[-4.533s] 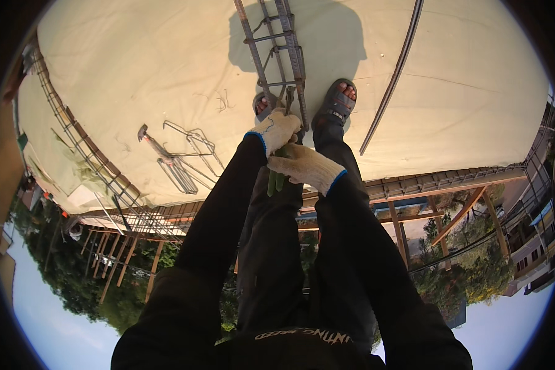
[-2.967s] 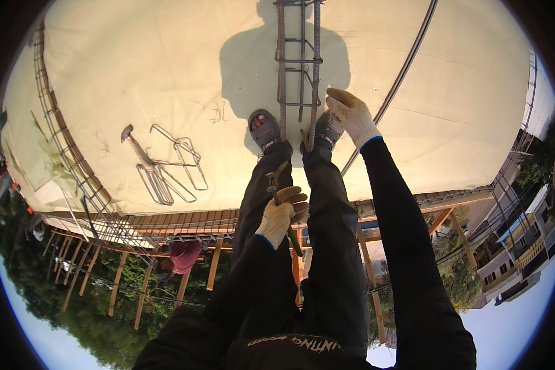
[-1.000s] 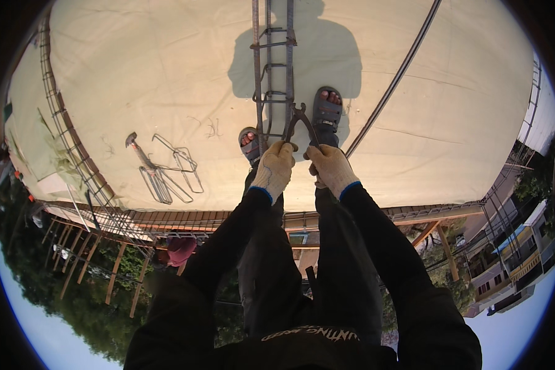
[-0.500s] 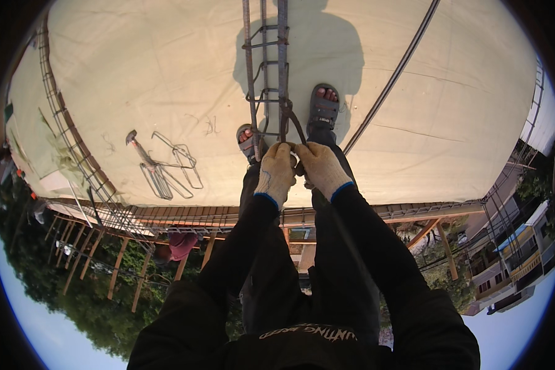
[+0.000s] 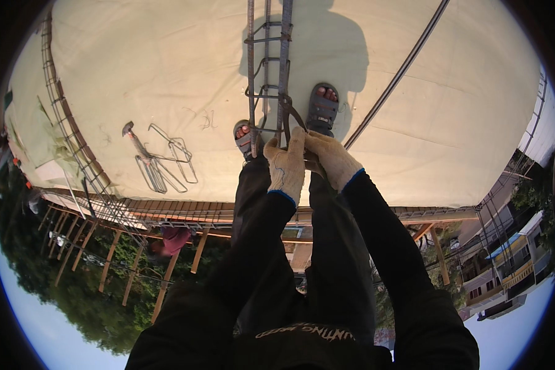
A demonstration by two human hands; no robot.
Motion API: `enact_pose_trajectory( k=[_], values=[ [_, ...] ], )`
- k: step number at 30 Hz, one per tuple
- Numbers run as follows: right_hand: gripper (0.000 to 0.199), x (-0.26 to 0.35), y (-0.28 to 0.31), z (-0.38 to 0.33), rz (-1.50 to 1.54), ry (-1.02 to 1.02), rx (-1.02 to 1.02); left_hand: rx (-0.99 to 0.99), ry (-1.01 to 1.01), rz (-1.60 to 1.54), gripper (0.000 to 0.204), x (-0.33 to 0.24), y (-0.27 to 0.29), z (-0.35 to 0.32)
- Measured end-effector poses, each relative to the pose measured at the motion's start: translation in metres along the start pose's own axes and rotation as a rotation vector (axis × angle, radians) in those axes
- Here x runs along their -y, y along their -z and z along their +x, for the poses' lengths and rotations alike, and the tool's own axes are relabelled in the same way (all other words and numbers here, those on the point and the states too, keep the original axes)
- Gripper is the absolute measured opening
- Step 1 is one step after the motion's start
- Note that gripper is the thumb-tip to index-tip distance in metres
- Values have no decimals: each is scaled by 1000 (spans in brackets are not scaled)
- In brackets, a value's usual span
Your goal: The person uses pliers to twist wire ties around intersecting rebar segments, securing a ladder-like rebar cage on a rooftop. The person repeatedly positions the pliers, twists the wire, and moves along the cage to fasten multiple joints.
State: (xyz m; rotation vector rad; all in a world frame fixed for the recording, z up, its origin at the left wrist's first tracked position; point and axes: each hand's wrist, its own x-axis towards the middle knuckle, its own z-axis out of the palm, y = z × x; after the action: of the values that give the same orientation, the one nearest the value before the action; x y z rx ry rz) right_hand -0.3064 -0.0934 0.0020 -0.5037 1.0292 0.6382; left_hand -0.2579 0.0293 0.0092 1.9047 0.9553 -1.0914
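Near the roof slab's front edge, between the sandalled feet, both gloved hands meet at a steel bar cage. Left hand is clamped on a bar; right hand squeezes pincers shut. A slipped bite could pinch fingers; the open edge lies just behind.

The left hand and right hand are covering the plier handles and the tie point; the rebar cage is running off the top edge.
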Motion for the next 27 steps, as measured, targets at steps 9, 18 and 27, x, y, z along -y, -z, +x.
enact_pose_trajectory(
  k=[9, 18, 27],
  values=[
    [40, -19, -2, 22, 418, -80, 258, -163, -202, -103, 110, 24, 20, -2],
    [31, -28, -48, 42, 376, -177, 82, 163, -87, 695, 133, -6, 55, -90],
    [38, -1, 12, 43, 340, -195, 423, 156, 7, 707, 144, -40, 36, -98]
  ],
)
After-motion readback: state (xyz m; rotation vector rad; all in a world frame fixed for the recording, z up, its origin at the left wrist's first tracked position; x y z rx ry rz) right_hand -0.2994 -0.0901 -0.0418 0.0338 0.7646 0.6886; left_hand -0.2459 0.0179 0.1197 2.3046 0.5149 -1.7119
